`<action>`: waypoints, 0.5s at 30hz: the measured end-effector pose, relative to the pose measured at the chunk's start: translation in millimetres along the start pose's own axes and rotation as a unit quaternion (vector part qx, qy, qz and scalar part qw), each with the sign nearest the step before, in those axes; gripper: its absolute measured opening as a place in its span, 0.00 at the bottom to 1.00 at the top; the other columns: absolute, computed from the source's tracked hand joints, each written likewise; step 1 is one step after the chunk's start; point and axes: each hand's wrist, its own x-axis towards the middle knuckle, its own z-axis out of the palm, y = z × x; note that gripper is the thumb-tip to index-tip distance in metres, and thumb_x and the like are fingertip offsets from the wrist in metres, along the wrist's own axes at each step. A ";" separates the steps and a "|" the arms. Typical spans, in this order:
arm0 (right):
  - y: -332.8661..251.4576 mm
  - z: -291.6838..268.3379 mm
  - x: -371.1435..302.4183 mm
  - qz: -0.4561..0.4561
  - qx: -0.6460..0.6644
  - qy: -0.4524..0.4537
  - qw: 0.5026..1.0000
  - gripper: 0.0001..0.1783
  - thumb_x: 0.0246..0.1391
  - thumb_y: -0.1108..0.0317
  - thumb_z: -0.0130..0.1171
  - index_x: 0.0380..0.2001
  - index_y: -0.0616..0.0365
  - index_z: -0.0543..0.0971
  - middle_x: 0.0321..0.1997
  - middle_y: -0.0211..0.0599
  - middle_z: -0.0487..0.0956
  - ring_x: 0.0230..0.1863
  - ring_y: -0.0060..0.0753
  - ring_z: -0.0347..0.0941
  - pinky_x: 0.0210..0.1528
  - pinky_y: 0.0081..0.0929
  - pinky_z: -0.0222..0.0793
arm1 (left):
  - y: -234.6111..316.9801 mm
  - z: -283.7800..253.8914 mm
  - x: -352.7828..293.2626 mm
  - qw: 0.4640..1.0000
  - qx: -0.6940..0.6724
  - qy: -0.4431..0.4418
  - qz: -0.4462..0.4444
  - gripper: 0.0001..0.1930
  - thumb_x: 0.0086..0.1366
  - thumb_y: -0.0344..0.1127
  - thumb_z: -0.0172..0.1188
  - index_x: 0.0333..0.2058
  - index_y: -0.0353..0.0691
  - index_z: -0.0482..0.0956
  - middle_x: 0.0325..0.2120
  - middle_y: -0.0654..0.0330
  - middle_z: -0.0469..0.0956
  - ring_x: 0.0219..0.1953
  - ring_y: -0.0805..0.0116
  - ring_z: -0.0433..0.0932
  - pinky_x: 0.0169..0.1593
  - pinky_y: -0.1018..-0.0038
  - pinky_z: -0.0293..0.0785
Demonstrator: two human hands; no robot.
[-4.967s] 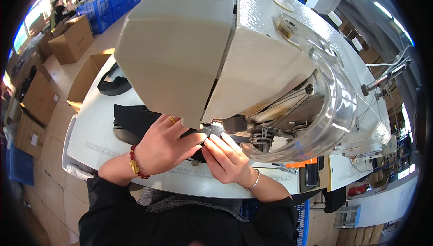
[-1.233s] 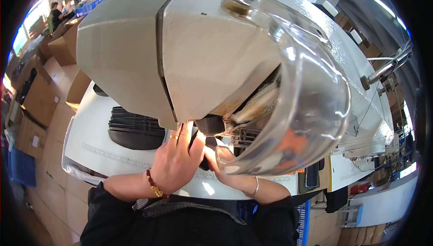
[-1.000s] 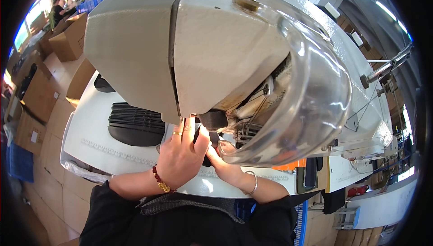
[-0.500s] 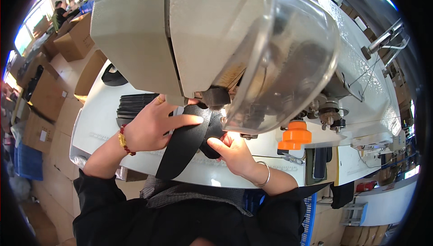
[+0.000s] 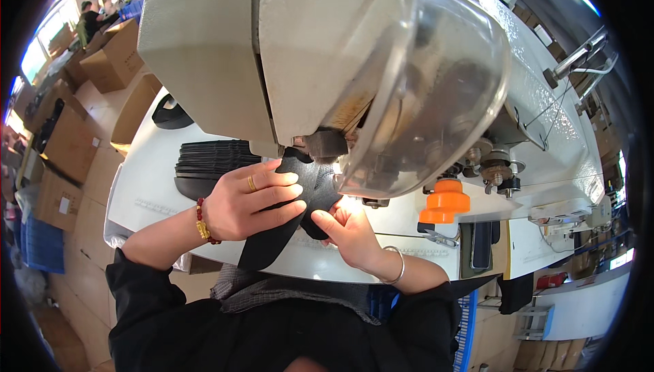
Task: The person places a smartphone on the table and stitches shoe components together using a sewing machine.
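Note:
Under the head of a pale sewing machine (image 5: 313, 45), a black curved fabric piece (image 5: 267, 246) lies with a rounded tail hanging toward me. Its upper part, which looks textured, sits at the machine's foot (image 5: 325, 146). My left hand (image 5: 248, 198) rests across the piece from the left, fingers stretched out over it, its thumb hidden. On the right, my right hand (image 5: 347, 230) pinches the piece's near right edge between thumb and fingers. A clear plastic guard (image 5: 436, 93) hangs over the right of the sewing spot.
A row of stacked black pieces (image 5: 214, 164) lies left of my left hand. Behind it is a black roll (image 5: 172, 114). An orange knob (image 5: 446, 202) and small scissors (image 5: 439, 237) are at right, near a dark phone (image 5: 482, 246). Cardboard boxes (image 5: 112, 55) stand on the floor; another person (image 5: 92, 21) sits far left.
My left hand has shifted slightly right and turned, with several fingers now across the black piece instead of one pointing finger. My right hand keeps its pinch, barely moved.

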 end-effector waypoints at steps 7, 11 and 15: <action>11.5 13.2 -5.4 -0.087 -0.062 0.038 0.994 0.18 0.70 0.58 0.61 0.29 0.59 0.75 0.23 0.21 0.72 0.25 0.11 0.63 0.28 0.18 0.61 | 4.5 -2.9 -0.2 0.999 0.019 -0.046 -0.010 0.16 0.55 0.33 0.64 0.44 0.46 0.83 0.45 0.64 0.80 0.52 0.66 0.80 0.64 0.59 0.75; 21.6 15.9 -6.1 -0.115 -0.070 0.045 0.990 0.18 0.71 0.60 0.58 0.29 0.60 0.71 0.20 0.26 0.72 0.22 0.15 0.64 0.24 0.21 0.61 | 6.4 -3.4 -1.1 0.995 -0.006 -0.091 -0.029 0.17 0.56 0.33 0.63 0.46 0.43 0.79 0.46 0.61 0.78 0.53 0.63 0.79 0.63 0.60 0.76; 29.7 17.8 -6.6 -0.136 -0.058 0.032 0.988 0.17 0.72 0.61 0.56 0.30 0.60 0.69 0.19 0.29 0.72 0.21 0.18 0.68 0.24 0.22 0.63 | 4.2 0.6 -4.7 0.993 -0.025 -0.107 -0.031 0.16 0.56 0.33 0.63 0.46 0.41 0.78 0.46 0.59 0.78 0.52 0.61 0.79 0.58 0.62 0.79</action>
